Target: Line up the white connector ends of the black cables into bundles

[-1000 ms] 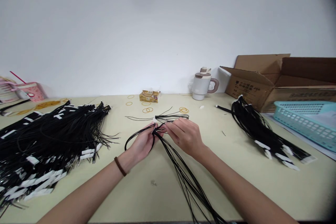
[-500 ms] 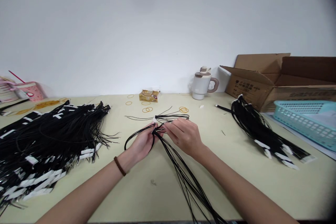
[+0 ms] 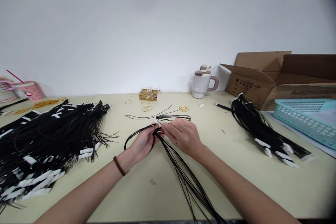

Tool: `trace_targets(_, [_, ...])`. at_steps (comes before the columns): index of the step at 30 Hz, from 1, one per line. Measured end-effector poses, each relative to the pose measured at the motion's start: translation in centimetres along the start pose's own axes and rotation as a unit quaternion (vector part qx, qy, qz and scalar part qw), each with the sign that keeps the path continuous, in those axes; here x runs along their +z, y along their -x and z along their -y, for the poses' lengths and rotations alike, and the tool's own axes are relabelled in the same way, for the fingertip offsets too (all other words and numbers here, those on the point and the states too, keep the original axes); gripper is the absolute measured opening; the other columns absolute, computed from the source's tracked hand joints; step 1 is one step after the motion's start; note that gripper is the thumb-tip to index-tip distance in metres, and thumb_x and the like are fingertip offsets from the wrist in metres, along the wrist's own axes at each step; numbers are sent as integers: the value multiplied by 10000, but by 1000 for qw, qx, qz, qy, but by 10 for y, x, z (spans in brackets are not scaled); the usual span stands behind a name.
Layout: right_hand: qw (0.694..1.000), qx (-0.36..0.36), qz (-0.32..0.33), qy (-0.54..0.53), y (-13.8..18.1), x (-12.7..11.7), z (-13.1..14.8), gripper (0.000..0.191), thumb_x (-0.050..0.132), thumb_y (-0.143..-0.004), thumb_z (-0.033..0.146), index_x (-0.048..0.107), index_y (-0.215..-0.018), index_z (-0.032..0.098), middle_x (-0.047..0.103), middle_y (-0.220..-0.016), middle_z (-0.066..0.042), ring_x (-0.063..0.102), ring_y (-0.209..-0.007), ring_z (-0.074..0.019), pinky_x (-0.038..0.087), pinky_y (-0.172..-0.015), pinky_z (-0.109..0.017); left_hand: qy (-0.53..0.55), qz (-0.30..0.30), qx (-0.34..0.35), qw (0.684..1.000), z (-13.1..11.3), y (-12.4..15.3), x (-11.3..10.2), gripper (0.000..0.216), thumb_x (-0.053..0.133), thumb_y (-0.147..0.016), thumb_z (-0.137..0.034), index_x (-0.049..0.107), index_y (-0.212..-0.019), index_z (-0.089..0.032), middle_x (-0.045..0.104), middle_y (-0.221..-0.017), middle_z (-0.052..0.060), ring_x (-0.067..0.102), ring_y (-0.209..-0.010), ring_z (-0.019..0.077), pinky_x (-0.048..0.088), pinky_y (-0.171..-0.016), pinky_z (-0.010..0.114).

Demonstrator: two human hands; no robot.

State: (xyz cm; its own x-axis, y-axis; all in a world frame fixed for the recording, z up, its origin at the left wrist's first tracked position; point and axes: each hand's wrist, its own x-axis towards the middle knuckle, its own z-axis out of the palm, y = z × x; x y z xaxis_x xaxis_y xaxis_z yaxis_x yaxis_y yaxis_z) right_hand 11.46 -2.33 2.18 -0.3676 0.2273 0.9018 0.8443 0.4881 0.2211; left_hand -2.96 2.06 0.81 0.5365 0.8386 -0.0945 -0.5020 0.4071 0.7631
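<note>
Print on the cardboard box point(image 3: 249, 84) is too blurred to read.

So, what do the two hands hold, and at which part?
The left hand and the right hand both pinch one bundle of thin black cords, where its strands gather, near the far end.

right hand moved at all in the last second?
No. The right hand sits just as close to the rubber bands behind it as before, pinching the black cords.
</note>
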Motion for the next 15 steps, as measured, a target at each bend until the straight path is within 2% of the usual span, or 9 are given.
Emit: trace_targets(15, [1000,17,1,2,-2,-2,-1,142,482,-846,170,551,-722,179,488,-575,27,403,-550,-94,297,-543,-232,-1,-5,2,1000,-2,3,5,57,568,-732,-106,618,-711,-124,636,-726,30,573,-682,130,445,-698,264])
